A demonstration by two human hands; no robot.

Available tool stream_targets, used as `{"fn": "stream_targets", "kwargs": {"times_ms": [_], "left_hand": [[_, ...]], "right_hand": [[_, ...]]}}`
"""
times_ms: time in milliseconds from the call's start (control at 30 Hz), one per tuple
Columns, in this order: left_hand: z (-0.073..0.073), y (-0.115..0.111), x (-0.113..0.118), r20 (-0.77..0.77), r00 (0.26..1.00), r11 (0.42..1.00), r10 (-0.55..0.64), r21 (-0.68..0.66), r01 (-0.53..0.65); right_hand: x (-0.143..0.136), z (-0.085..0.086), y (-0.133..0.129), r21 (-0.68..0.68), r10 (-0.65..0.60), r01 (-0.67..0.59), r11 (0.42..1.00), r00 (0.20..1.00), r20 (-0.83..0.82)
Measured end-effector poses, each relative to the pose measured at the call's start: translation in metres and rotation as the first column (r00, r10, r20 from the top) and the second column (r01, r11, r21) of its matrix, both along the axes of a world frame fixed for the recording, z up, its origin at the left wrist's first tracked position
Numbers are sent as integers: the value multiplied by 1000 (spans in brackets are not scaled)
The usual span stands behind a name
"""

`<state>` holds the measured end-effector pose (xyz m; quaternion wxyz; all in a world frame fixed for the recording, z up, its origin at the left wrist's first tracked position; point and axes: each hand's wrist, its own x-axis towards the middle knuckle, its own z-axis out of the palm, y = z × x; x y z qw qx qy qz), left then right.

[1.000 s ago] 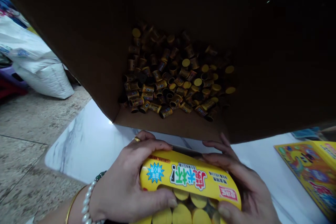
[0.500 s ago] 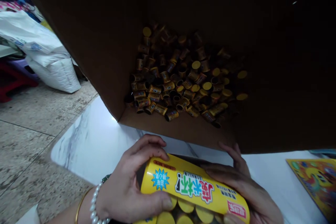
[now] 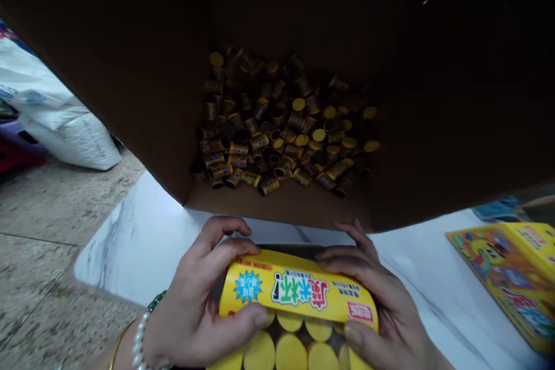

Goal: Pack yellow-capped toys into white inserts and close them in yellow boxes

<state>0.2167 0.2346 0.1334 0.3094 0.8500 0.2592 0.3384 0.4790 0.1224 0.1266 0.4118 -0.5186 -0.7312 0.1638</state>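
Note:
Both my hands hold a yellow display box [image 3: 295, 295] with red and green printed lettering, low in the middle of the view. My left hand [image 3: 203, 300] grips its left end, thumb on the front, with a pearl bracelet at the wrist. My right hand [image 3: 381, 306] clasps its right end. Round yellow cup lids [image 3: 290, 347] show through the box's front opening. Just beyond my fingers lies a large brown carton [image 3: 143, 98] on its side, with a heap of several small yellow-and-black cups [image 3: 281, 127] inside.
The carton rests on a white marble-look tabletop [image 3: 143, 237]. A yellow printed box [image 3: 507, 266] lies at the right edge. To the left is a speckled stone floor [image 3: 47, 225] with a white sack [image 3: 65, 127] on it.
The view has shifted slightly. My hands still hold the yellow box, which now sits a little more to the left, with my left fingers curled further over its top edge.

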Motion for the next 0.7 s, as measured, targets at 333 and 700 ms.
{"fn": "stream_targets", "kwargs": {"times_ms": [333,700], "left_hand": [[13,2,-1,-128,989,997,70,-16,-72],[-2,6,-4,-73,991,992,116,54,-112]], "right_hand": [[-4,-10,-2,63,-49,50,997,999,-19],[-9,-20,-7,-64,-243,235,970,938,-245]]}}
